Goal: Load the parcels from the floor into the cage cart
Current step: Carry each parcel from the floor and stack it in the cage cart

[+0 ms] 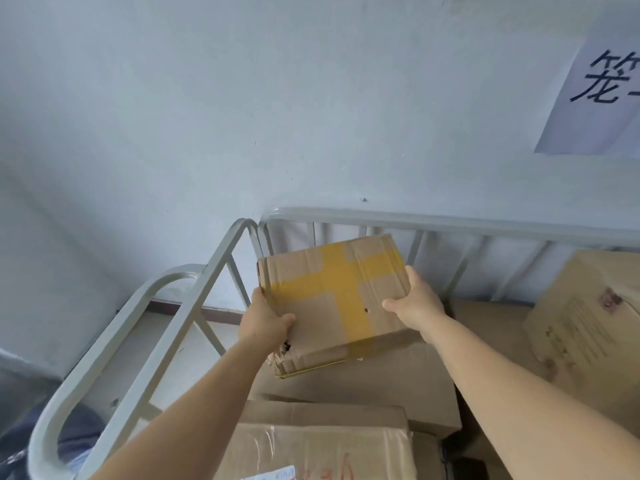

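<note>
I hold a brown cardboard parcel (322, 306) crossed with yellow tape, tilted, inside the far left corner of the grey metal cage cart (433, 221). My left hand (266, 318) grips its left edge near a torn corner. My right hand (417, 299) grips its right edge. The parcel hangs just above a larger flat carton (391, 382) that lies in the cart.
Several more cartons fill the cart: one with red writing (311, 452) at the bottom, a tall one (588, 313) at the right. The cart's left rail (138, 341) runs toward me. A pale wall with a paper sign (599, 84) stands behind. Dark bags (74, 434) lie outside at lower left.
</note>
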The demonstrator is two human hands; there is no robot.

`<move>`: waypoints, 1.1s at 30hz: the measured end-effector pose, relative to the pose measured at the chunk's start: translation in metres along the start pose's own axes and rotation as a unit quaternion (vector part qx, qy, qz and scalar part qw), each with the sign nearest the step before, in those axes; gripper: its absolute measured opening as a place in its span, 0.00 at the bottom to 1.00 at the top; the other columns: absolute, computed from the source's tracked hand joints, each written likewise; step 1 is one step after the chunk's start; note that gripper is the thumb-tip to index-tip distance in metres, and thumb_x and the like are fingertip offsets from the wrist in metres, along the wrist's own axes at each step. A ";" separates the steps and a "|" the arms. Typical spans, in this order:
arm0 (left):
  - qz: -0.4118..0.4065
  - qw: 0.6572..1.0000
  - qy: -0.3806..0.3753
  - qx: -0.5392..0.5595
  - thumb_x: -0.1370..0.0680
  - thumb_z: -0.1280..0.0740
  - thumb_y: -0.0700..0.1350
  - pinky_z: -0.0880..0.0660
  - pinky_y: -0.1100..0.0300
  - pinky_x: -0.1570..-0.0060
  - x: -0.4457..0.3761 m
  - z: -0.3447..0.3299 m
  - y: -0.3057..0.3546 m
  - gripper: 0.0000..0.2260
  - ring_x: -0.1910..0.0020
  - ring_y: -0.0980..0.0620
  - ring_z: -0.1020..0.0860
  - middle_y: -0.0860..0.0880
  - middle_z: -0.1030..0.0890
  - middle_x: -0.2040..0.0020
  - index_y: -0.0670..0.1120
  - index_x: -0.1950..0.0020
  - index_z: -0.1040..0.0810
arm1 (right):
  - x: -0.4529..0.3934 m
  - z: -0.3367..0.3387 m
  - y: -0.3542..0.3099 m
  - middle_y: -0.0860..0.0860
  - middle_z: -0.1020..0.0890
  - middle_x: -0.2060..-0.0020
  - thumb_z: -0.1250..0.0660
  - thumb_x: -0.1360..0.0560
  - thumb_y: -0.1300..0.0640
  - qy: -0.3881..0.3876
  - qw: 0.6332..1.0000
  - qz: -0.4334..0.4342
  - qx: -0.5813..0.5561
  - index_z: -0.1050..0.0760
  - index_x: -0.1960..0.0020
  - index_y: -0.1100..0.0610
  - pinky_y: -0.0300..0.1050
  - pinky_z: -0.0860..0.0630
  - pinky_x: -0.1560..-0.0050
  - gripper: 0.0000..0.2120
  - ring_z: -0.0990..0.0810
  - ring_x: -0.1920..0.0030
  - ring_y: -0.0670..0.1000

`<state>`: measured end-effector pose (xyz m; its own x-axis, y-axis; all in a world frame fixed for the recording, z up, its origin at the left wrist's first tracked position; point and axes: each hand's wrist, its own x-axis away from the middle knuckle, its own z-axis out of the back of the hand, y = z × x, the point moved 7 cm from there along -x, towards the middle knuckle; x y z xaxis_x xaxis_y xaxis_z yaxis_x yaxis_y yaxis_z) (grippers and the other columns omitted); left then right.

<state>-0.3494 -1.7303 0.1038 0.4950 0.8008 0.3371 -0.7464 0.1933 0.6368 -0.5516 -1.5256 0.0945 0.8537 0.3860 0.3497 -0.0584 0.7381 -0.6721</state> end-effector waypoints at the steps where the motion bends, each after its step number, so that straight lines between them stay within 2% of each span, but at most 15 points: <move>1: 0.011 1.000 -0.009 -0.008 0.25 0.30 0.46 0.23 0.50 0.49 -0.009 -0.006 -0.008 0.32 0.46 0.43 0.23 0.44 0.24 0.40 0.46 0.26 0.43 | -0.007 -0.009 0.003 0.51 0.36 0.25 0.29 0.24 0.57 -0.005 1.000 -0.007 0.008 0.51 0.20 0.48 0.50 0.27 0.39 0.42 0.32 0.29 0.57; 4: 0.032 0.998 -0.039 -0.037 0.26 0.29 0.45 0.23 0.48 0.46 -0.030 -0.023 -0.027 0.35 0.45 0.43 0.23 0.44 0.24 0.40 0.46 0.25 0.45 | -0.031 -0.035 0.012 0.51 0.36 0.25 0.30 0.24 0.57 -0.025 0.999 -0.020 0.015 0.51 0.20 0.48 0.52 0.28 0.37 0.41 0.32 0.29 0.57; 6: 0.042 0.997 -0.052 -0.046 0.26 0.28 0.44 0.22 0.48 0.48 -0.042 -0.031 -0.037 0.36 0.48 0.43 0.22 0.44 0.24 0.42 0.46 0.25 0.46 | -0.043 -0.049 0.014 0.51 0.36 0.25 0.30 0.24 0.58 -0.035 0.999 -0.021 0.027 0.51 0.20 0.48 0.53 0.29 0.36 0.40 0.32 0.29 0.57; 10: 0.034 0.996 -0.051 -0.061 0.27 0.27 0.45 0.23 0.51 0.54 -0.066 -0.040 -0.042 0.33 0.54 0.45 0.22 0.47 0.23 0.50 0.47 0.29 0.43 | -0.064 -0.062 0.014 0.50 0.39 0.23 0.33 0.22 0.55 -0.043 0.997 -0.021 0.054 0.50 0.20 0.49 0.53 0.33 0.32 0.37 0.35 0.27 0.57; 13: 0.021 0.993 -0.069 -0.096 0.30 0.25 0.49 0.24 0.50 0.48 -0.078 -0.045 -0.038 0.37 0.47 0.43 0.23 0.43 0.27 0.39 0.46 0.29 0.43 | -0.072 -0.067 0.015 0.49 0.42 0.22 0.36 0.21 0.50 -0.042 0.996 -0.022 0.076 0.51 0.20 0.48 0.62 0.37 0.29 0.35 0.37 0.26 0.57; 15: -0.008 0.986 -0.065 -0.155 0.32 0.24 0.54 0.27 0.49 0.41 -0.085 -0.043 -0.034 0.45 0.36 0.40 0.30 0.42 0.37 0.31 0.47 0.24 0.48 | -0.071 -0.069 0.016 0.49 0.45 0.21 0.36 0.21 0.47 -0.030 0.992 -0.030 0.117 0.52 0.20 0.50 0.64 0.40 0.28 0.37 0.42 0.24 0.57; 17: -0.068 0.972 -0.052 -0.220 0.33 0.25 0.58 0.38 0.47 0.31 -0.092 -0.040 -0.023 0.49 0.26 0.40 0.44 0.43 0.49 0.24 0.49 0.22 0.53 | -0.061 -0.071 0.020 0.52 0.51 0.21 0.34 0.23 0.45 -0.007 0.988 -0.061 0.139 0.55 0.20 0.52 0.64 0.45 0.26 0.41 0.50 0.22 0.58; 19: -0.114 0.953 -0.058 -0.276 0.33 0.26 0.62 0.48 0.46 0.26 -0.104 -0.040 -0.013 0.52 0.23 0.42 0.56 0.45 0.57 0.22 0.50 0.21 0.55 | -0.044 -0.077 0.024 0.57 0.58 0.21 0.31 0.24 0.45 -0.003 0.988 -0.117 0.104 0.62 0.20 0.56 0.62 0.50 0.25 0.48 0.57 0.21 0.60; 21: -0.137 0.933 -0.081 -0.322 0.34 0.28 0.66 0.51 0.44 0.26 -0.116 -0.042 -0.008 0.53 0.23 0.44 0.60 0.45 0.59 0.21 0.50 0.21 0.56 | -0.026 -0.088 0.030 0.60 0.62 0.22 0.29 0.25 0.47 -0.014 0.986 -0.160 0.035 0.67 0.21 0.60 0.60 0.47 0.24 0.53 0.55 0.22 0.62; 23: -0.143 0.921 -0.107 -0.346 0.35 0.30 0.69 0.52 0.44 0.27 -0.124 -0.043 -0.007 0.54 0.23 0.45 0.59 0.46 0.55 0.21 0.51 0.21 0.57 | -0.015 -0.102 0.033 0.61 0.58 0.21 0.28 0.25 0.49 -0.026 0.983 -0.180 -0.032 0.70 0.23 0.62 0.57 0.40 0.26 0.55 0.47 0.23 0.63; 26: -0.147 0.918 -0.100 -0.354 0.35 0.31 0.70 0.45 0.45 0.28 -0.125 -0.036 -0.009 0.52 0.25 0.45 0.45 0.46 0.41 0.26 0.51 0.21 0.53 | -0.011 -0.117 0.025 0.60 0.45 0.22 0.29 0.24 0.50 -0.043 0.984 -0.164 -0.059 0.71 0.23 0.60 0.54 0.33 0.31 0.54 0.36 0.27 0.61; 28: -0.124 0.924 -0.076 -0.353 0.35 0.31 0.70 0.38 0.47 0.32 -0.120 -0.027 -0.015 0.50 0.30 0.42 0.37 0.44 0.35 0.31 0.49 0.23 0.48 | -0.013 -0.123 0.013 0.58 0.45 0.22 0.29 0.24 0.51 -0.050 0.988 -0.135 -0.052 0.70 0.22 0.59 0.52 0.32 0.33 0.53 0.34 0.28 0.60; 33: -0.031 0.937 -0.054 -0.345 0.34 0.31 0.69 0.30 0.50 0.38 -0.099 -0.014 -0.047 0.45 0.34 0.41 0.33 0.41 0.32 0.35 0.43 0.28 0.40 | -0.023 -0.136 -0.020 0.54 0.48 0.21 0.29 0.24 0.54 -0.063 0.995 -0.065 -0.041 0.66 0.21 0.57 0.48 0.33 0.32 0.51 0.37 0.26 0.57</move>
<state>-0.3700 -1.8105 0.0308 0.5614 0.7209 0.4063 -0.8059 0.5878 0.0706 -0.4999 -1.6242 0.0109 0.7789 0.3602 0.5134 0.0960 0.7406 -0.6651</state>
